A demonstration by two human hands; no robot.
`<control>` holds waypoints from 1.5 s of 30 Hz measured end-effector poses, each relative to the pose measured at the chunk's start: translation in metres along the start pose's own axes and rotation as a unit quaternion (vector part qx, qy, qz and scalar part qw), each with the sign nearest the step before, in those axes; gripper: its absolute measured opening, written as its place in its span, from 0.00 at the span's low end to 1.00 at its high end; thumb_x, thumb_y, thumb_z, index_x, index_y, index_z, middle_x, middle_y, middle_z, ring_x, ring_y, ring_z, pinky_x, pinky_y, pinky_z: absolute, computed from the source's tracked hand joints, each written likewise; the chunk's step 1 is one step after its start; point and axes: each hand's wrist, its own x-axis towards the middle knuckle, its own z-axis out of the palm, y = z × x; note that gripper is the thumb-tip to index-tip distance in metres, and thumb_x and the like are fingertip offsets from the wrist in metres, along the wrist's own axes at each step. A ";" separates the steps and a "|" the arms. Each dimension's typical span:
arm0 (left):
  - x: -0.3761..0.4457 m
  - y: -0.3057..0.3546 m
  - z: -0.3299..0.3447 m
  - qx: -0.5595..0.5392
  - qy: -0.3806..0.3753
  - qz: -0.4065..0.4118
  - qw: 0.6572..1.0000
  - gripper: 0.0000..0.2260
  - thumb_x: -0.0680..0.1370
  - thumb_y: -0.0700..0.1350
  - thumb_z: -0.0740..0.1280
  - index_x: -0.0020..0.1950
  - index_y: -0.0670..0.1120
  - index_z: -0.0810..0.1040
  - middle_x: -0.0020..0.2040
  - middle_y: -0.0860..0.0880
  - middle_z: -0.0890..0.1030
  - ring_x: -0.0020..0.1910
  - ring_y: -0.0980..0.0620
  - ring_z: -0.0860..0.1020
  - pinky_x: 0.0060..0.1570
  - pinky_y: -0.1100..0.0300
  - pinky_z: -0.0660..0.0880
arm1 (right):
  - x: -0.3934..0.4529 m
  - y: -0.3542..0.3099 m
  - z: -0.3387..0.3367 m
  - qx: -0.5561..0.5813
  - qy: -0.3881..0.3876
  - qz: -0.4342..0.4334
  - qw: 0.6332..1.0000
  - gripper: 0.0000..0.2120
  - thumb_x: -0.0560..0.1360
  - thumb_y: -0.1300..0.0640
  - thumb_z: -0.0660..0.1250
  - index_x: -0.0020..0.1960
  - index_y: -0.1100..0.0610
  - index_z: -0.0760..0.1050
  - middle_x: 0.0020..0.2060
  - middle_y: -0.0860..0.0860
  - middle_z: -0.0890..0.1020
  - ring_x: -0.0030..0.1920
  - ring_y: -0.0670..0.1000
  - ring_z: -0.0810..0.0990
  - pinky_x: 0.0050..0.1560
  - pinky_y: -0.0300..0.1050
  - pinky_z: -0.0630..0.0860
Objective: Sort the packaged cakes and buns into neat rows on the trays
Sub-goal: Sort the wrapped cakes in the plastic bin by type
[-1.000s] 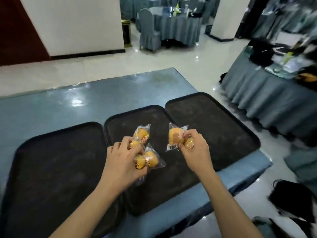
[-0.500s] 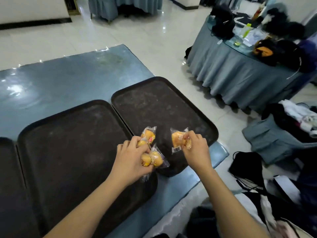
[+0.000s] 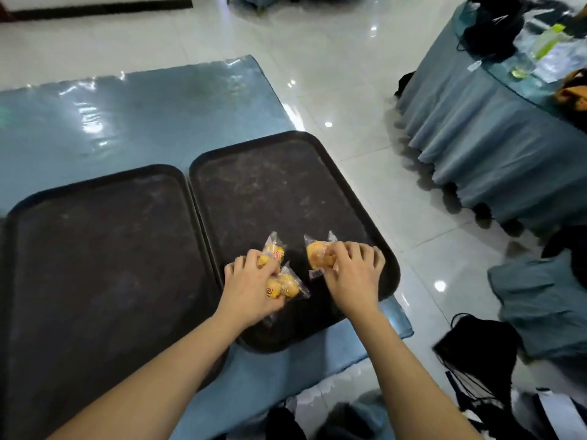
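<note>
Two dark trays lie side by side on the blue table: the middle tray [image 3: 95, 255] and the right tray [image 3: 273, 185]. Over the near part of the right tray, my left hand [image 3: 251, 287] grips several clear-wrapped yellow cakes; one packet [image 3: 275, 250] sticks out above my fingers and another [image 3: 289, 285] to their right. My right hand [image 3: 352, 274] holds a wrapped round bun [image 3: 316, 256] by its right side, low over the same tray. Whether the packets touch the tray I cannot tell.
The blue glossy table [image 3: 127, 119] ends just right of the right tray. A round table with a blue-grey cloth [image 3: 482, 128] carries bags and bottles at the far right. Dark bags [image 3: 476, 347] and a draped chair [image 3: 546, 296] sit on the tiled floor.
The view has swung right, so the trays now sit further left in frame. Both hands with their packets have shifted from the middle tray to over the right tray's near end.
</note>
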 end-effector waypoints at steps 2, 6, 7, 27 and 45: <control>0.001 0.001 0.008 0.029 0.026 -0.028 0.999 0.23 0.65 0.64 0.70 0.56 0.59 0.71 0.62 0.50 0.66 0.62 0.45 0.69 0.61 0.46 0.67 | 0.007 0.003 0.010 0.022 -0.002 -0.028 0.999 0.22 0.71 0.47 0.74 0.63 0.48 0.73 0.64 0.52 0.77 0.71 0.59 0.68 0.75 0.67 0.56; -0.001 -0.004 0.025 0.048 0.003 -0.087 0.995 0.36 0.65 0.67 0.69 0.71 0.61 0.65 0.77 0.42 0.58 0.74 0.38 0.62 0.68 0.37 0.64 | 0.005 0.009 0.033 0.085 -0.075 -0.062 0.992 0.29 0.76 0.37 0.65 0.74 0.44 0.64 0.80 0.56 0.56 0.82 0.57 0.45 0.77 0.68 0.47; -0.002 -0.005 0.027 0.053 -0.020 -0.093 0.994 0.39 0.66 0.68 0.68 0.75 0.62 0.60 0.79 0.41 0.53 0.77 0.37 0.58 0.70 0.36 0.61 | 0.005 0.011 0.036 0.089 -0.085 -0.061 0.990 0.30 0.77 0.34 0.62 0.76 0.42 0.62 0.82 0.55 0.52 0.82 0.57 0.42 0.77 0.68 0.45; -0.077 -0.012 -0.031 -0.037 0.098 -0.130 0.986 0.26 0.78 0.55 0.63 0.75 0.57 0.65 0.75 0.52 0.66 0.73 0.48 0.64 0.68 0.49 0.65 | -0.002 -0.075 -0.019 0.145 -0.079 -0.165 0.972 0.25 0.78 0.50 0.67 0.74 0.47 0.69 0.72 0.49 0.71 0.71 0.56 0.69 0.72 0.58 0.63; -0.297 -0.168 -0.118 0.029 0.296 -0.359 0.884 0.14 0.76 0.57 0.58 0.57 0.56 0.77 0.56 0.56 0.77 0.56 0.50 0.75 0.58 0.50 0.72 | -0.106 -0.370 -0.060 0.214 -0.096 -0.453 0.860 0.20 0.80 0.48 0.63 0.71 0.44 0.69 0.67 0.43 0.73 0.67 0.46 0.70 0.68 0.48 0.67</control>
